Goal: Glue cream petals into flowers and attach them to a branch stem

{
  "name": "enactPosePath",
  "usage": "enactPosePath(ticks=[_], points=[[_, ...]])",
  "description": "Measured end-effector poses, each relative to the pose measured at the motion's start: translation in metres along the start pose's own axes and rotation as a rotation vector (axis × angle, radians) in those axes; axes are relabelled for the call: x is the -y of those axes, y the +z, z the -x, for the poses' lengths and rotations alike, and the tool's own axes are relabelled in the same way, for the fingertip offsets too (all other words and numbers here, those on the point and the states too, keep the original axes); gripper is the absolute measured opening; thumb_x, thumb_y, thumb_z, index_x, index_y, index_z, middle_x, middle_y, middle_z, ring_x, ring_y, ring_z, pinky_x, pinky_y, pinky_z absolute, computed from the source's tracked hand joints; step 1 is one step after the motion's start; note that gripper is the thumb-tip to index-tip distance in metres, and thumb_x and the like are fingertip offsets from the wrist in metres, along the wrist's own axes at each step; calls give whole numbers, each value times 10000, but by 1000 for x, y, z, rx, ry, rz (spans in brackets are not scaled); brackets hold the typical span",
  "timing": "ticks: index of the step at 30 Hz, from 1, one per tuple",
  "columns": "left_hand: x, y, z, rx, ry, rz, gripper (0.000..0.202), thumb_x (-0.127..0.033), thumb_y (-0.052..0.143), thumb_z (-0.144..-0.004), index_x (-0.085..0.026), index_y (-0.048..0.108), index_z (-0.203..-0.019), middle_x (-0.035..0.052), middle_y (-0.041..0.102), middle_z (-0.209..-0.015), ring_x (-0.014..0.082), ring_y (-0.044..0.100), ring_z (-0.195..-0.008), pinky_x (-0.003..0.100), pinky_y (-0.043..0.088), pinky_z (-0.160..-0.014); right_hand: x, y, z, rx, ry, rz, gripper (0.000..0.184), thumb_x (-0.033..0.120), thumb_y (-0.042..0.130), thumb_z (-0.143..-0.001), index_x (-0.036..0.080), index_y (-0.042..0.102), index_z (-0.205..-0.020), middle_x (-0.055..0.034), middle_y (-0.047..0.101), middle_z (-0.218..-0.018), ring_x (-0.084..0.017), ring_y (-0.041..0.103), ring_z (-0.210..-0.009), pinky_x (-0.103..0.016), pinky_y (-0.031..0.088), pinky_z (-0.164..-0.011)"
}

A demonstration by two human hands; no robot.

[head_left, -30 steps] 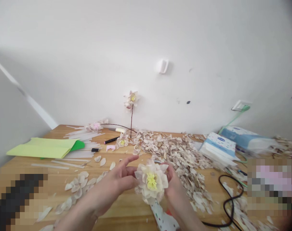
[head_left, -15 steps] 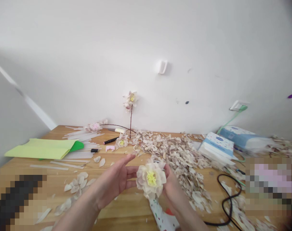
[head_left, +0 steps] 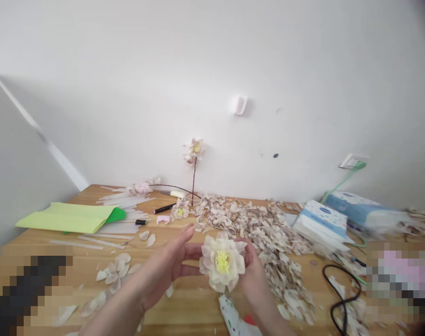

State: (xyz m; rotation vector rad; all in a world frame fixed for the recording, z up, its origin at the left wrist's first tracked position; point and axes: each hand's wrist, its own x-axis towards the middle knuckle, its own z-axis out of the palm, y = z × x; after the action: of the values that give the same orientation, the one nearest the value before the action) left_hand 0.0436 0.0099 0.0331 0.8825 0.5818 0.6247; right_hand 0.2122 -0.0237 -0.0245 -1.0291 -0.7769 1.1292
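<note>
Flower (head_left: 222,262), pale with a yellow centre turned towards my view, is held above the front of the wooden surface (head_left: 184,308), between my two grips; my right grip (head_left: 253,270) curls in at its right edge and appears closed on it from behind, though the petals hide the fingertips and I cannot see what part they pinch; my left grip (head_left: 165,263) is spread wide, thumb up and apart from the flower, fingers reaching to its left petals, and whether they touch I cannot tell; to do this well, I would let the right side bear the weight from the back, near the base, and use the left only as a light guide, since the petals look thin and likely to crease (a hard squeeze from both sides would be my main worry); any touch should be gentle and spare the yellow centre; I would also hold the flower clear of the petal heap (head_left: 247,217) behind it and the speckled white material (head_left: 232,313) below, as either could catch an edge.
</note>
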Motion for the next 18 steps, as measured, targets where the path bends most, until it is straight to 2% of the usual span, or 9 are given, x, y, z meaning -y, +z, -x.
enactPosePath(ticks=[3, 5, 9, 11, 14, 18], points=[[0, 3, 3, -43, 9, -9, 687, -466, 419, -854, -213, 96, -1404, 94, 673, -1043, 231, 598, -973, 410, 421, -865, 1, -2, -2, -21, -20, -34, 535, 98, 795, -416, 243, 445, -793, 83, 650, -513, -145, 587, -429, -222, 452, -420], [0, 4, 4, -27, 5, 4, 680, -455, 429, -852, -215, 102, -1399, 99, 670, -1043, 234, 593, -980, 411, 430, -854, 3, -1, -2, -24, -7, -33, 493, 102, 793, -436, 237, 463, -777, 82, 646, -515, -137, 587, -428, -206, 440, -404], [-2, 0, 1, -9, -19, 98, 592, -436, 425, -848, -190, 233, -1350, 115, 672, -1003, 239, 595, -967, 389, 461, -791, 7, 1, 1, -4, 91, -92, 407, 161, 791, -502, 208, 564, -836, 20, 704, -709, -150, 642, -586, -206, 475, -464], [1, -1, -4, -91, -23, 125, 525, -387, 461, -827, -170, 328, -1287, 127, 661, -1018, 244, 586, -986, 377, 474, -764, 9, 0, 1, 26, 183, -197, 376, 157, 800, -496, 184, 612, -820, 2, 707, -750, -141, 647, -634, -205, 503, -524], [15, 0, -15, -269, 13, 36, 519, -287, 595, -735, -158, 398, -1198, 134, 638, -1072, 241, 584, -984, 355, 482, -750, 10, -4, 1, 82, 325, -307, 289, 104, 807, -488, 144, 648, -725, 3, 691, -665, -108, 636, -588, -185, 522, -567], [39, 6, -26, -338, 148, -161, 596, -252, 690, -651, -143, 389, -1154, 126, 662, -981, 228, 606, -920, 343, 481, -741, 11, -6, 0, 74, 379, -376, 190, 91, 800, -517, 117, 652, -633, -1, 686, -631, -81, 632, -562, -148, 529, -574]])
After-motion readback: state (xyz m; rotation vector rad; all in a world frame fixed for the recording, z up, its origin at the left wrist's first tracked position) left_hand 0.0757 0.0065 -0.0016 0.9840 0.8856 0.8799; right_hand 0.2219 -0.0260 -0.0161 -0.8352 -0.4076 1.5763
